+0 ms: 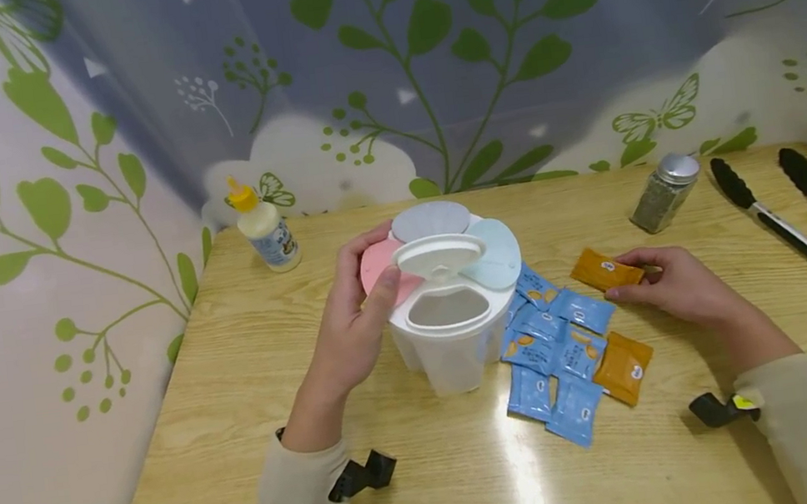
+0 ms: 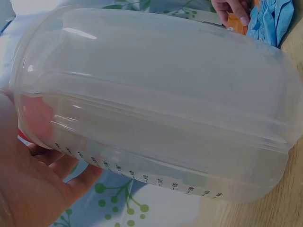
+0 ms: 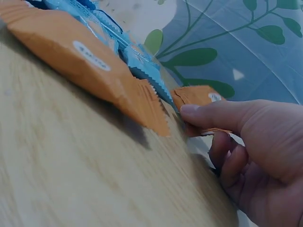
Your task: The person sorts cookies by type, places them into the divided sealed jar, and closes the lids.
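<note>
A white translucent storage container [image 1: 454, 355] with several coloured lids stands on the table, its front lid [image 1: 439, 256] flipped up over an opening. My left hand [image 1: 352, 325] grips its left side, thumb over the pink lid [image 1: 385, 269]; the left wrist view shows the fingers around its rim and a printed scale on the wall. My right hand [image 1: 680, 285] pinches an orange packet [image 1: 602, 268] between thumb and fingers, beside the pile. Another orange packet [image 1: 625, 368] lies nearer me, against several blue packets [image 1: 574, 407] right of the container.
A glue-like bottle [image 1: 271, 233] with a yellow cap stands at the back left. At the back right are a glass shaker jar [image 1: 664, 195] and black-tipped tongs [image 1: 802, 232]. Patterned curtain [image 1: 427, 72] hangs along the table's back edge.
</note>
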The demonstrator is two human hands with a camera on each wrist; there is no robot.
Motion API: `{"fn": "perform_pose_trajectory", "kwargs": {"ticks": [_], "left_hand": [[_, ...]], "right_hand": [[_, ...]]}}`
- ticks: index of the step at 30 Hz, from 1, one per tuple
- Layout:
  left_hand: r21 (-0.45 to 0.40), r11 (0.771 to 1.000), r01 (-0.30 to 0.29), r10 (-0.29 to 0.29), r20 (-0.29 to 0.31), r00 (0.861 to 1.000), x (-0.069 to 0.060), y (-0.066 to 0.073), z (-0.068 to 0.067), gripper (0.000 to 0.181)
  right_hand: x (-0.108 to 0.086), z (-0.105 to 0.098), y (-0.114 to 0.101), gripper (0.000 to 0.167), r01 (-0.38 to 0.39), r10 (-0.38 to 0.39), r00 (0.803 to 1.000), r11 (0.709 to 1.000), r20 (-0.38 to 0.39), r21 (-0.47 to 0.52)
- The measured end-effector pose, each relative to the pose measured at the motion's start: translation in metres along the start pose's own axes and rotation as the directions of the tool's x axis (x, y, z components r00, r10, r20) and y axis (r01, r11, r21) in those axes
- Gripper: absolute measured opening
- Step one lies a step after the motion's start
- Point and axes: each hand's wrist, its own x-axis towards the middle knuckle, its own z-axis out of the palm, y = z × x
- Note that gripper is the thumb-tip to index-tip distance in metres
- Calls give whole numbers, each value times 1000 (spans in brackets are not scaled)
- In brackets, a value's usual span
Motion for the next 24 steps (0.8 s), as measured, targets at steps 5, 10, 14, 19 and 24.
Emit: {"fn": "perform_pose_trajectory", "kwargs": {"ticks": [5,10,14,19,24], "left_hand": [[8,1000,6,-6,-1,1000,0,1,0,45],[8,1000,11,-11,5,1000,0,1,0,47],[6,1000,12,-12,10,1000,0,0,-1,51],[-3,1000,2,-2,13,1000,0,-1,-2,51],[-7,1000,1,-1,11,1000,-1,-1,-1,48]], "right_hand": [[-1,-1,-2,44,-39,40,999,998,-14,58],[-3,-3,-7,36,-20,25,999,982,-24,188],[-3,-6,-13,31,7,1,999,974,-36,226],[-8,-10,-27,19,52,-37,997,969,-63,240],[-17,-14,-46,11,121,-98,991,946,-88,301]]}}
